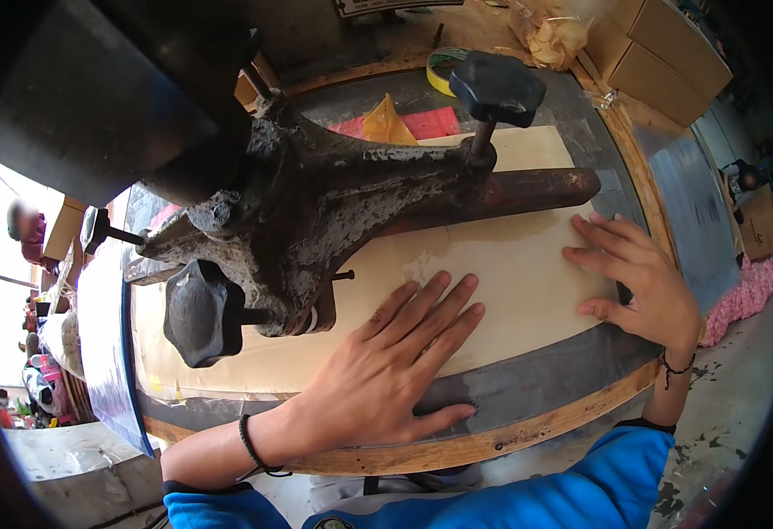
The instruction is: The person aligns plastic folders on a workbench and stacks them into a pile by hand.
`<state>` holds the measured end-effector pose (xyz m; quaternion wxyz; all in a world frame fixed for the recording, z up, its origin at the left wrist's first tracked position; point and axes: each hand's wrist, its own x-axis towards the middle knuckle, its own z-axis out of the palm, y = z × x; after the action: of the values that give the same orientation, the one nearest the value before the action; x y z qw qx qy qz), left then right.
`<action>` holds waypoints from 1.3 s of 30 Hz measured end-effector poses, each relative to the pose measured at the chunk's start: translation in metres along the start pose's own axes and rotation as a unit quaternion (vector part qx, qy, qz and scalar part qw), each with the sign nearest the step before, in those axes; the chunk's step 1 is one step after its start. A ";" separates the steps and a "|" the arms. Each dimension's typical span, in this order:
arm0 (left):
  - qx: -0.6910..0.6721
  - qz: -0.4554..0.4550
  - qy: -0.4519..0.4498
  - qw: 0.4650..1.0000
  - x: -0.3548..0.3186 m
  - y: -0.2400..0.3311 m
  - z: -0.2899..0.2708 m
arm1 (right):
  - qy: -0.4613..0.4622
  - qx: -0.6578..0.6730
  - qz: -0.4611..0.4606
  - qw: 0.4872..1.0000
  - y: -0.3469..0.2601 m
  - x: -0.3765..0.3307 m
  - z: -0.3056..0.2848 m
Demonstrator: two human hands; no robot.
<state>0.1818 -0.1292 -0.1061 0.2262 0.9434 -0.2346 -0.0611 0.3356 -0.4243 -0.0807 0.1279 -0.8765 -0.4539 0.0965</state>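
A cream-coloured flat sheet (527, 282) lies under a heavy cast-metal machine arm (316, 194) that hides part of it. My left hand (395, 361) rests flat on the sheet's near edge, fingers stretched out and thumb reaching over the dark work surface (527, 383). At the sheet's right end is my right hand (638, 278), its fingers apart and slightly bent, with the fingertips on or just above the sheet. Neither hand grips anything. A pale, shiny patch (422, 264) marks the sheet beyond my left fingertips.
Black star-shaped knobs (203, 313) stick out from the machine, one (497, 88) on its right branch. A wooden rail (510, 438) borders the table. Behind lie a yellow tape roll (441, 81) and a red piece (435, 123). Cardboard boxes (668, 62) stand at the far right.
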 end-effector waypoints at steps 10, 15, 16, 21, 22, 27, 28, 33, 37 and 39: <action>-0.003 -0.001 0.007 1.000 -0.002 0.001 -0.001 | 0.004 -0.014 -0.008 1.000 0.001 0.000 0.001; -0.009 0.004 0.004 1.000 0.001 -0.002 -0.001 | 0.004 -0.018 -0.008 1.000 0.001 -0.001 0.000; -0.010 0.004 0.004 1.000 0.001 -0.001 -0.001 | 0.006 -0.019 -0.008 1.000 0.001 -0.002 0.000; -0.002 -0.001 0.008 1.000 0.001 0.001 -0.002 | 0.021 -0.010 -0.030 0.999 0.003 -0.001 -0.001; 0.000 0.002 0.009 1.000 0.001 0.000 -0.002 | 0.022 -0.006 -0.035 0.999 0.003 -0.001 0.000; 0.007 0.007 0.010 1.000 0.003 0.001 -0.002 | 0.029 -0.011 -0.034 0.999 0.004 -0.003 0.001; 0.005 0.006 0.014 1.000 0.003 0.000 -0.002 | 0.031 -0.009 -0.032 0.999 0.004 -0.003 0.002; 0.014 0.003 0.033 0.999 0.002 -0.001 0.001 | 0.033 -0.008 -0.032 0.999 0.003 -0.002 0.001; 0.014 -0.003 0.031 0.999 0.001 -0.001 0.001 | 0.033 -0.007 -0.032 0.999 0.004 -0.002 0.002; 0.015 -0.003 0.030 0.999 0.002 -0.001 0.001 | 0.033 -0.009 -0.035 0.999 0.004 -0.002 0.002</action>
<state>0.1835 -0.1296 -0.1072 0.2191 0.9487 -0.2258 -0.0296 0.3367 -0.4278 -0.0834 0.1377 -0.8642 -0.4804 0.0591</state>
